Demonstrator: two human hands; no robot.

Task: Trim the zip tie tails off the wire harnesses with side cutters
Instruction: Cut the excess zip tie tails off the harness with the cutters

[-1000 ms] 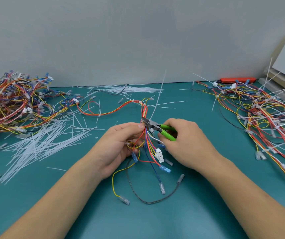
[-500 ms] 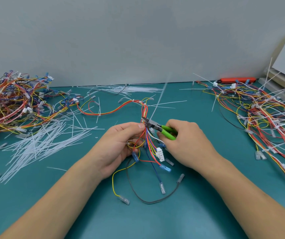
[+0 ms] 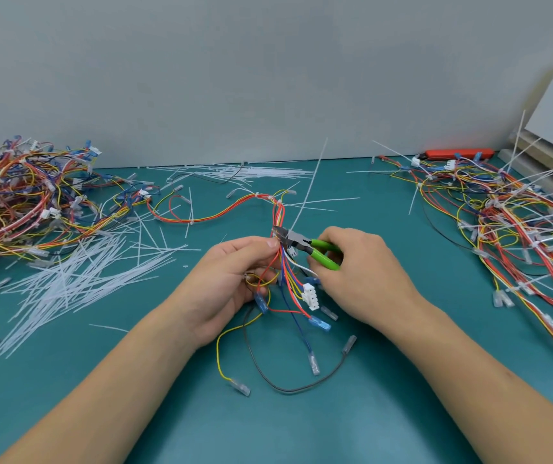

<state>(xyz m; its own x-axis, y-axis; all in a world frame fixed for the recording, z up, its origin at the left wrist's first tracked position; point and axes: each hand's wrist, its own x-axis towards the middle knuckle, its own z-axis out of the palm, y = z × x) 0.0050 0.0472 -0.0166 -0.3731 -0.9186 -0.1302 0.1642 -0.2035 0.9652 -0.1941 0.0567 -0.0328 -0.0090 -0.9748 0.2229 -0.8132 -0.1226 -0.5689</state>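
Observation:
My left hand (image 3: 231, 283) pinches a wire harness (image 3: 278, 216) of red, orange, yellow and blue wires at the table's middle. My right hand (image 3: 358, 272) grips green-handled side cutters (image 3: 315, 251). The cutter jaws sit at the bundle just beside my left thumb, at the base of a long white zip tie tail (image 3: 311, 182) that stands up and leans right. A white connector (image 3: 311, 296) and several blue terminals hang from the harness below my hands.
A heap of harnesses (image 3: 24, 202) lies at the left, another heap (image 3: 516, 222) with uncut tails at the right. Cut white tails (image 3: 77, 279) are strewn left of my hands. An orange tool (image 3: 459, 153) lies by the back wall. The teal mat (image 3: 301, 423) covers the table.
The long white tail blurred and swayed half a second ago and now stands sharp again. Both hands and the cutters have hardly moved.

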